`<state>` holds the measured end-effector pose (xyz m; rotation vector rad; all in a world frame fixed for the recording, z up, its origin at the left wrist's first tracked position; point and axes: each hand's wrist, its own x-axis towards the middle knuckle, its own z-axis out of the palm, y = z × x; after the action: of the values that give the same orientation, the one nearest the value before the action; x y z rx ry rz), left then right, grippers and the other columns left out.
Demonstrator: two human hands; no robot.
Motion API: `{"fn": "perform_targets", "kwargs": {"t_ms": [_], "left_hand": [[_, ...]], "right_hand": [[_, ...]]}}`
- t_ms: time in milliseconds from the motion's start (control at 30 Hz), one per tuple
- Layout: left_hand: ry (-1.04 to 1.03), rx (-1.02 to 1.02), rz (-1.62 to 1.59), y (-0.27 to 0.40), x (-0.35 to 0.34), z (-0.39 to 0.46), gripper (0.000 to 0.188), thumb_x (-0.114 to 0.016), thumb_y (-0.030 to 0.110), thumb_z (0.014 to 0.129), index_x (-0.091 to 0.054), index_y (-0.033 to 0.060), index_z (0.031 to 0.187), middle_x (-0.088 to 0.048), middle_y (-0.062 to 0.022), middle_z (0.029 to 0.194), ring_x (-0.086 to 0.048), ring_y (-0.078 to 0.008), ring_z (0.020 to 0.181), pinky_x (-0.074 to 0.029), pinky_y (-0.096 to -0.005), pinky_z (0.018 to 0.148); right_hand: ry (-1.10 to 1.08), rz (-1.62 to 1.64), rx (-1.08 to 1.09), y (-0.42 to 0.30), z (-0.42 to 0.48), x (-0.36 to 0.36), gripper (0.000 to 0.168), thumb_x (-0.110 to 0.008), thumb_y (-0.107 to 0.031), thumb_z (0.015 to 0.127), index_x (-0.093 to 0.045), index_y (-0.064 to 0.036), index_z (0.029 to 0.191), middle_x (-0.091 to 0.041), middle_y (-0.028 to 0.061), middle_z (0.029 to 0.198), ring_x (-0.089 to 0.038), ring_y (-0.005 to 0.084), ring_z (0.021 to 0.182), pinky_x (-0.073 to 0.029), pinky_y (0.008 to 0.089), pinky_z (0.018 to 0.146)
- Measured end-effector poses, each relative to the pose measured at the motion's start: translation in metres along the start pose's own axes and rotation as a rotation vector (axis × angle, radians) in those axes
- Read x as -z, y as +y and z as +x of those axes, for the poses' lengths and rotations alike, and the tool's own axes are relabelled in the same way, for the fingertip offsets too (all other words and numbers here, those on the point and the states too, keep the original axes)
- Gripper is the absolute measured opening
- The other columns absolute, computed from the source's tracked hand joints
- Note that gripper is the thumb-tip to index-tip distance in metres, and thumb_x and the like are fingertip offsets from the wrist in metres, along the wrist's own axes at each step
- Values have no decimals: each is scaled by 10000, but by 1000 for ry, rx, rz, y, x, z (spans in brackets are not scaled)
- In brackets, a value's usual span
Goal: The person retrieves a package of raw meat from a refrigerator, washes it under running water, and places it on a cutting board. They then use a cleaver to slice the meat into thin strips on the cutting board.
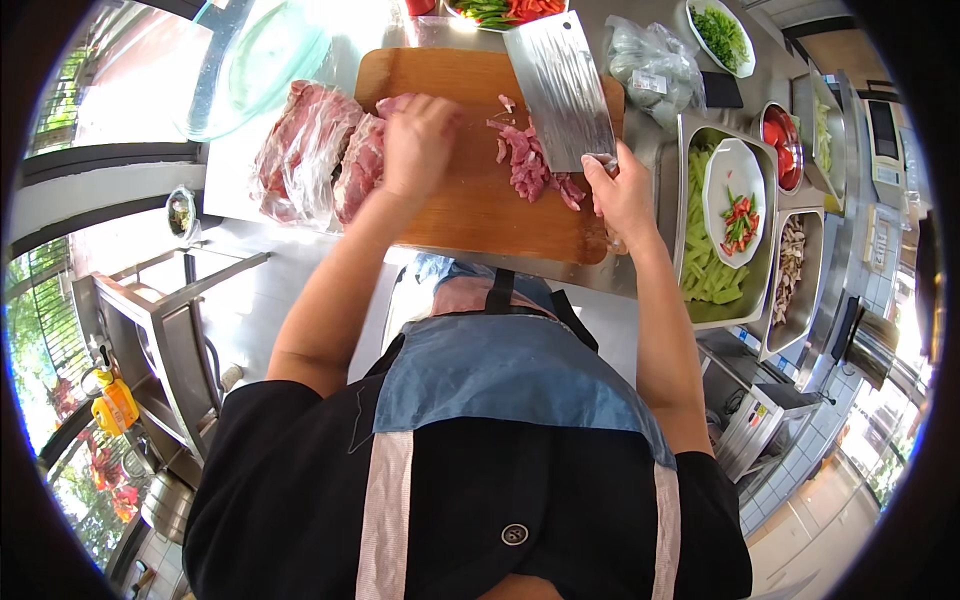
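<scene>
My right hand (624, 193) grips the handle of a cleaver (561, 90), its broad blade slanting up and left over the right part of a wooden cutting board (465, 217). Under and beside the blade lies a small heap of sliced raw meat (527, 161). My left hand (421, 142), slightly blurred, is over the board's left part, by a small piece of raw meat (391, 105). Whether its fingers hold anything is hidden. A larger chunk of raw meat (361, 169) rests at the board's left edge, close to that wrist. Beside it sits more meat under clear plastic (304, 154).
A glass dish (281, 67) stands at the upper left. Right of the board are a plastic bag (656, 75), a steel pan of cut green vegetable (701, 277) carrying a white plate (742, 169) of chopped peppers, and a pan of sliced mushrooms (789, 262). Sliced peppers (510, 11) sit behind.
</scene>
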<state>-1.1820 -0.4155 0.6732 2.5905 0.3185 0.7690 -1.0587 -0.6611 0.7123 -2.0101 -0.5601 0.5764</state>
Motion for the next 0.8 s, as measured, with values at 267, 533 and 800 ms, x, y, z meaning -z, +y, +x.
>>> {"fn": "perform_targets", "kwargs": {"t_ms": [267,533,800], "left_hand": [[-808,406,268,-40,57,57,473,-844,377,634,-643,76,939,-658,-110,1005,-596,-277,1035,-459,-424,842],[-463,562,-742,-16,38,28,190,-709,82,814,-573,37,940,-643,-76,894,-637,-163,859,-519,-304,717],[-574,468,-563,-6,-4,-6,430,-707,134,826,-549,45,1215,-635,-129,993,-645,-243,850,-560,-336,693]], "right_hand": [[-165,-351,139,-6,-50,-30,177,-585,-212,857,-524,-50,895,-623,215,705,-612,429,686,-468,532,612],[-100,-350,-50,10,-34,-4,229,-614,-236,866,-534,-24,896,-631,212,728,-600,437,707,-452,491,605],[-72,-290,-125,9,-31,-2,231,-621,-228,857,-520,-20,870,-627,202,717,-599,430,707,-450,483,600]]}}
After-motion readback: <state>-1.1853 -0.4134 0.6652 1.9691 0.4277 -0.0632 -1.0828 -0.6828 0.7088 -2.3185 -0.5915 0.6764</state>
